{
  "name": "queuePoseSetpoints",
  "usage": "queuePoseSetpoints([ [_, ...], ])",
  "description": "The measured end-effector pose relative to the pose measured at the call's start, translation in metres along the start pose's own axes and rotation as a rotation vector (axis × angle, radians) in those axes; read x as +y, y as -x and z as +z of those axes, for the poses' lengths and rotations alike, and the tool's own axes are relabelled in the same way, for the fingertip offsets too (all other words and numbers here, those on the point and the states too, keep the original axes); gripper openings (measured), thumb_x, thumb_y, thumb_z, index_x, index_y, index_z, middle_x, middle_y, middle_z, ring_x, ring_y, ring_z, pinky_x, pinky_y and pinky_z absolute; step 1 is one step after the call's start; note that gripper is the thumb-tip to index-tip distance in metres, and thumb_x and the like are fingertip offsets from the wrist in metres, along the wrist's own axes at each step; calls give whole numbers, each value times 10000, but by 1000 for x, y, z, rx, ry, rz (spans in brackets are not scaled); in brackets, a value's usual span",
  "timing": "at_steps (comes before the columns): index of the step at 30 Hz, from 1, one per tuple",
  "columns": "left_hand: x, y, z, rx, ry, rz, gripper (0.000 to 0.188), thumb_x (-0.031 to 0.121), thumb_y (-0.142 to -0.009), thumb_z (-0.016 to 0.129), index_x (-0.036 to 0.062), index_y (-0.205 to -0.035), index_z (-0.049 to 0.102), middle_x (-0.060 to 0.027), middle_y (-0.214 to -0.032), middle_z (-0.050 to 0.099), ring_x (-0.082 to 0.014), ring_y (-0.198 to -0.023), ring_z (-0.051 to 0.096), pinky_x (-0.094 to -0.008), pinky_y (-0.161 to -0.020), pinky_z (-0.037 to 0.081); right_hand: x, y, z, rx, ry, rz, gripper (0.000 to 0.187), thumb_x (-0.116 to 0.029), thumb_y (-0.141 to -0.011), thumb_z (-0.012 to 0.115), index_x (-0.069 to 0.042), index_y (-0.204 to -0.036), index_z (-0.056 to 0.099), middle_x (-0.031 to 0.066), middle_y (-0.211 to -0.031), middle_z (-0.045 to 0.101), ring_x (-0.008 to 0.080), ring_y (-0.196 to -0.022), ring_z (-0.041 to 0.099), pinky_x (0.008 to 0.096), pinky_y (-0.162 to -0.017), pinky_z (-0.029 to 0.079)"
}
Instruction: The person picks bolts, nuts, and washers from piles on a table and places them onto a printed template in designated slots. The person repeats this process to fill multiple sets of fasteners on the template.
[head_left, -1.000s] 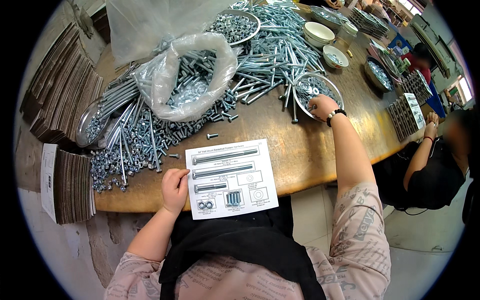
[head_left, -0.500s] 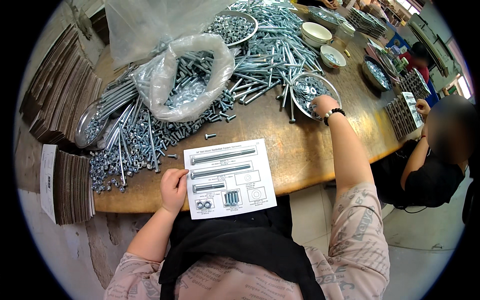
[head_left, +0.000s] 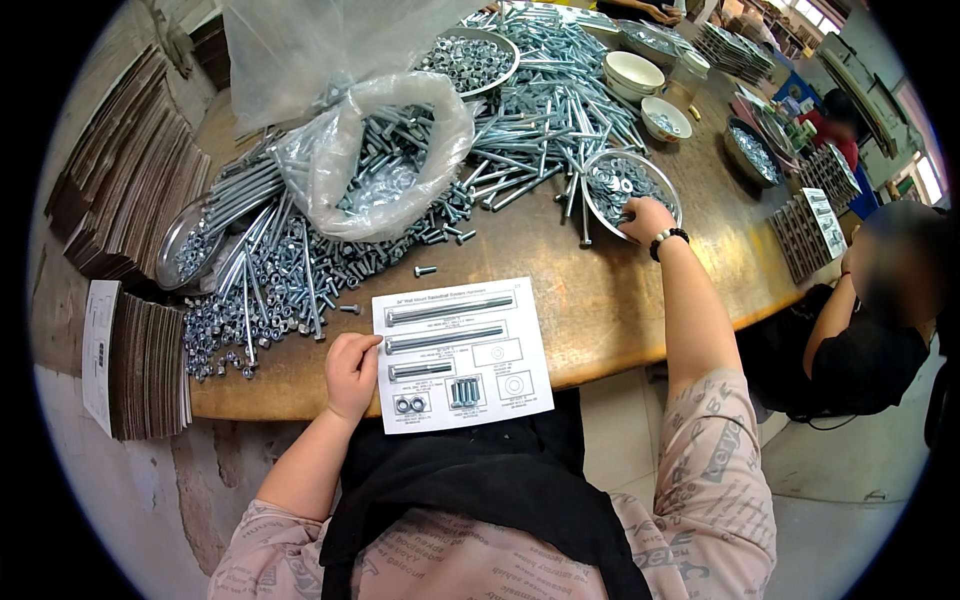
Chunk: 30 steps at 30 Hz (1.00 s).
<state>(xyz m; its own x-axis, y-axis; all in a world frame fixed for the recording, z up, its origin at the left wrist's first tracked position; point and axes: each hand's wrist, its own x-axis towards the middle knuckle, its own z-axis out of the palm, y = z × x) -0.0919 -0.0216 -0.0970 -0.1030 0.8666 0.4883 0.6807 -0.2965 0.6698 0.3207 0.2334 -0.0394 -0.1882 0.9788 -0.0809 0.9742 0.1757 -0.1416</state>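
At the table's front edge lies a white printed card [head_left: 470, 410] with long bolts [head_left: 450, 310], shorter bolts and two nuts [head_left: 410, 405] laid out on it. My left hand [head_left: 352, 372] has its fingers curled at the card's left edge, the thumb side against it. Further off to the right, my right hand [head_left: 645, 220] reaches into the near side of a round metal bowl [head_left: 672, 190] of flat washers [head_left: 615, 180]. Its fingers are bent together among the washers, and the tips are partly hidden.
A heap of bolts [head_left: 540, 90] and a clear plastic bag [head_left: 450, 150] cover the far side. Loose nuts [head_left: 215, 335] lie left, beside stacked cardboard [head_left: 130, 190]. White bowls [head_left: 632, 75] and a dark bowl [head_left: 750, 155] stand right. Another person [head_left: 880, 320] sits at the right.
My right hand has drawn slightly nearer, toward the washer bowl's near rim. My left hand stays at the card. The whole view has shifted a little.
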Motion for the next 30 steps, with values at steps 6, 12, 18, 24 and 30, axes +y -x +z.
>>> queuePoseSetpoints([
  [6, 3, -1, -5, 63, 5, -18, 135, -42, -717, 566, 0, -837, 612, -109, -795, 556, -235, -709, 532, -318, -614, 425, -2, 20, -4, 207, -728, 177, 193, -172, -710, 680, -35, -811, 590, 56, -727, 585, 171, -620, 546, 270, -570, 427],
  [12, 50, -32, -7, -81, 201, 21, 344, 44, -700, 639, 16, -1035, 566, -107, -950, 551, -210, -787, 537, -313, -695, 450, -78, 79, -9, -188, -1749, 95, 96, -79, -767, 622, -87, -821, 543, -32, -657, 486, 53, -532, 405, 186, -476, 327],
  [18, 105, -70, 37, -382, 525, 79, 655, 176, -734, 669, 45, -1299, 364, -109, -1262, 427, -203, -1070, 443, -294, -819, 408, -168, 130, 25, -802, -2131, -38, 145, -85, -811, 596, -62, -944, 543, -20, -755, 519, 45, -598, 422, 169, -484, 337],
  [24, 107, -71, 32, -294, 385, 107, 309, 53, -784, 580, 29, -1092, 573, -90, -960, 522, -203, -831, 528, -283, -724, 431, -188, 150, 33, -714, -2116, -5, 175, -70, -791, 627, -62, -906, 495, -3, -754, 521, 51, -594, 454, 174, -490, 377],
  [30, 113, -70, 23, -495, 580, -287, 221, 24, -782, 572, 10, -1000, 608, -63, -878, 573, -136, -767, 564, -255, -674, 462, -187, 154, 24, -444, -1608, -97, 175, -63, -766, 653, -58, -856, 504, -6, -697, 515, 52, -570, 470, 182, -463, 373],
])
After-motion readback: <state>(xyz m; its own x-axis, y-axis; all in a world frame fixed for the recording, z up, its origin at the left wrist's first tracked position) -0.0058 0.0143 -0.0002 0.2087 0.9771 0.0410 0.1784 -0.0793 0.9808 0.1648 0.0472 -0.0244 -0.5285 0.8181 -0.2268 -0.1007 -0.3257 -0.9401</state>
